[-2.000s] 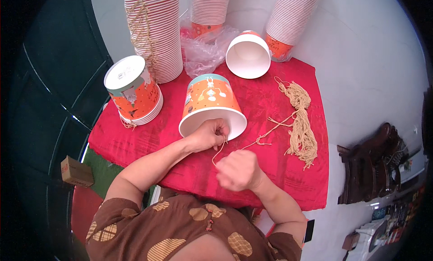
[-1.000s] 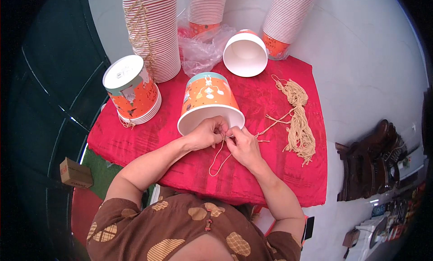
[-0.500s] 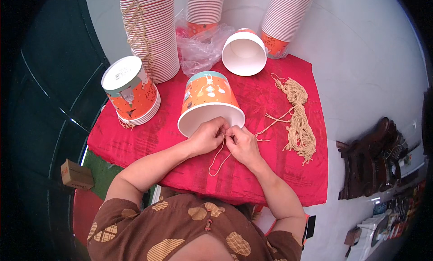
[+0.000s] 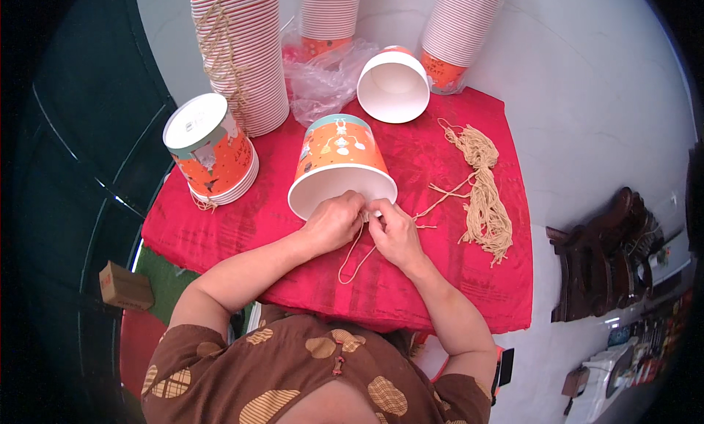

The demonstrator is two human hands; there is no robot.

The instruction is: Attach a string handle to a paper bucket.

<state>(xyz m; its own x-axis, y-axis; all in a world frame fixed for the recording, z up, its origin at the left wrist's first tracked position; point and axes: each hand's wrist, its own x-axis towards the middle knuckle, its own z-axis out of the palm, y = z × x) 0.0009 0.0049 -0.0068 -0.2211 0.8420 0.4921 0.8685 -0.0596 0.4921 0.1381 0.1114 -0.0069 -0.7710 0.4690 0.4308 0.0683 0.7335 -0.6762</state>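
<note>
An orange paper bucket [image 4: 341, 149] with a teal band and white figures lies on its side, its white mouth facing me. At the mouth's near rim, my left hand [image 4: 337, 217] and my right hand [image 4: 393, 230] meet with fingers pinched. A thin tan cord [image 4: 346, 263] runs from between them and hangs in a loop over the red cloth. Both hands seem to grip this cord close to the rim; the fingertips partly hide it and I cannot see a knot. To the right lies a bundle of tan cords [image 4: 485, 197], with a few loose strands reaching toward my right hand.
Tall stacks of nested buckets [image 4: 246, 65] rise at the back of the red-covered table [image 4: 469, 292]. A short upside-down stack [image 4: 213, 149] stands left. Another bucket [image 4: 394, 87] lies on its side behind, beside a clear plastic bag [image 4: 323, 79]. A cardboard box [image 4: 126, 285] sits low at left.
My fingers have shifted slightly at the rim, the right thumb now more visible. The cord loop still hangs below, and the bucket stays nearly in place.
</note>
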